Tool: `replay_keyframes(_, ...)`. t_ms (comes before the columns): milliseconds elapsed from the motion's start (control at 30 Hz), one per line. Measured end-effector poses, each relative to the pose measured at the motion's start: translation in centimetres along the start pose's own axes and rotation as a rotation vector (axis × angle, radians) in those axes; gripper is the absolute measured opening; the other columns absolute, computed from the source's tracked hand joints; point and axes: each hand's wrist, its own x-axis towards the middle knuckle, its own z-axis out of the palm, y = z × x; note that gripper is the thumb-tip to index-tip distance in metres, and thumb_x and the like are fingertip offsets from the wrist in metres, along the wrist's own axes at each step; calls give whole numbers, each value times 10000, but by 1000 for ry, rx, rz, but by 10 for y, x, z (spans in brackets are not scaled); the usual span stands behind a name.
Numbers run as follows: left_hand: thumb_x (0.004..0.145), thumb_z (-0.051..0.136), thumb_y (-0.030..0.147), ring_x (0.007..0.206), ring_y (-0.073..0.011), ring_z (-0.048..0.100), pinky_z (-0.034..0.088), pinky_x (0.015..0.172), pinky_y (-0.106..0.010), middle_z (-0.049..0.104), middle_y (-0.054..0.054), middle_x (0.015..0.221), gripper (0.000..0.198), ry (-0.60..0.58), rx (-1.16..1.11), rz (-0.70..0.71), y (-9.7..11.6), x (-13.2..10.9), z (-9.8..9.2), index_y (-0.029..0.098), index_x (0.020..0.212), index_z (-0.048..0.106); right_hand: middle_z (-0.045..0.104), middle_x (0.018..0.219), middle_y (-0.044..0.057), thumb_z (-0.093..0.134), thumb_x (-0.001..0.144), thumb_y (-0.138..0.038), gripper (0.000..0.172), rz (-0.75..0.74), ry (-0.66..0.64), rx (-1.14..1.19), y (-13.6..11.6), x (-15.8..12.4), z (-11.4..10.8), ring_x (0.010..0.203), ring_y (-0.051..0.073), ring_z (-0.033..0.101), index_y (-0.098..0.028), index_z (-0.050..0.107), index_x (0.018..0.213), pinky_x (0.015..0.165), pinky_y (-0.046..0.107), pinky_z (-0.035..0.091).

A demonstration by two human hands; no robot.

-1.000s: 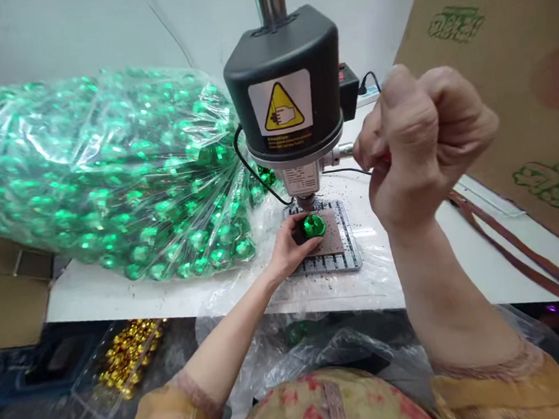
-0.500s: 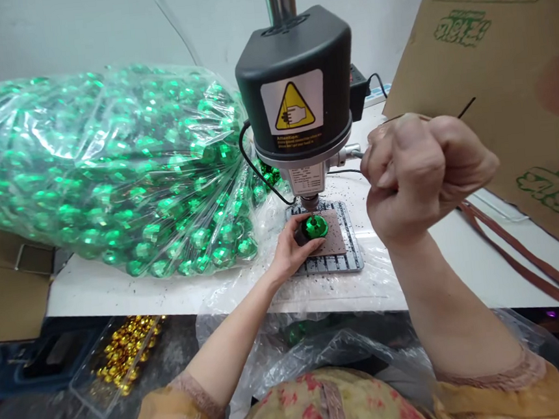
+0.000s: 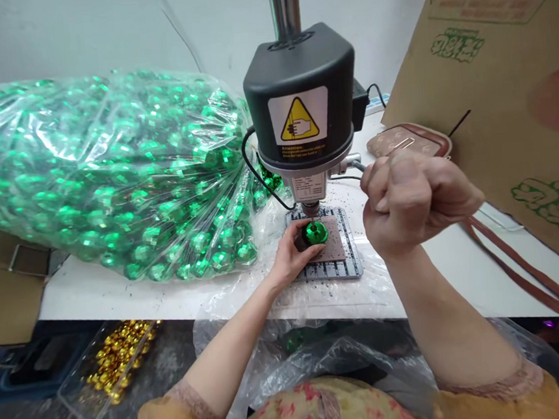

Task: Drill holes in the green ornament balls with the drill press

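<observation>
Around green ball (image 3: 317,234), left hand (image 3: 290,255) curls.

You've got bright, diffuse light. Glare streaks the clear plastic bag of green balls (image 3: 110,172); the shiny green ball (image 3: 320,234) glints. Grey floor (image 3: 172,352) below your flat white desk (image 3: 121,298): dim. Edges stretched.

I had the shiny green ball (image 3: 317,234) at six o'clock from the upright black drill press (image 3: 299,71), directly under its bit (image 3: 313,220).
</observation>
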Motion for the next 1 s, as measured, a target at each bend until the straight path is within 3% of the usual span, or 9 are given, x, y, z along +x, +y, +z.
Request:
replay_keyframes(500, 829, 819, 422, 1197, -270, 643, 517, 1049, -426, 667, -107, 1287, 569, -9, -24, -5, -3, -1, 0, 207, 1297, 576, 216, 482, -69, 624, 844, -57, 543, -84, -57, 70, 5, -8, -9, 384, 26, 251, -190, 167, 582, 419, 265, 186)
replay_keyframes(867, 823, 825, 397, 1176, -262, 658, 531, 1040, -417, 679, -98, 1259, 546, 14, 9, -2, -1, -2, 0, 206, 1275, 586, 248, 480, -78, 592, 823, -55, 505, -145, -150, 52, 6, -15, -19, 370, 35, 248, -198, 167, 589, 399, 267, 255)
replay_keyframes(1000, 815, 829, 378, 1170, -257, 659, 532, 1036, -414, 682, -95, 1254, 539, 20, -3, -7, -2, 0, 1, 205, 1268, 595, 230, 482, -73, 590, 866, -84, 499, -53, -58, 11, -1, -2, -5, 378, 36, 251, -191, 200, 573, 399, 267, 208)
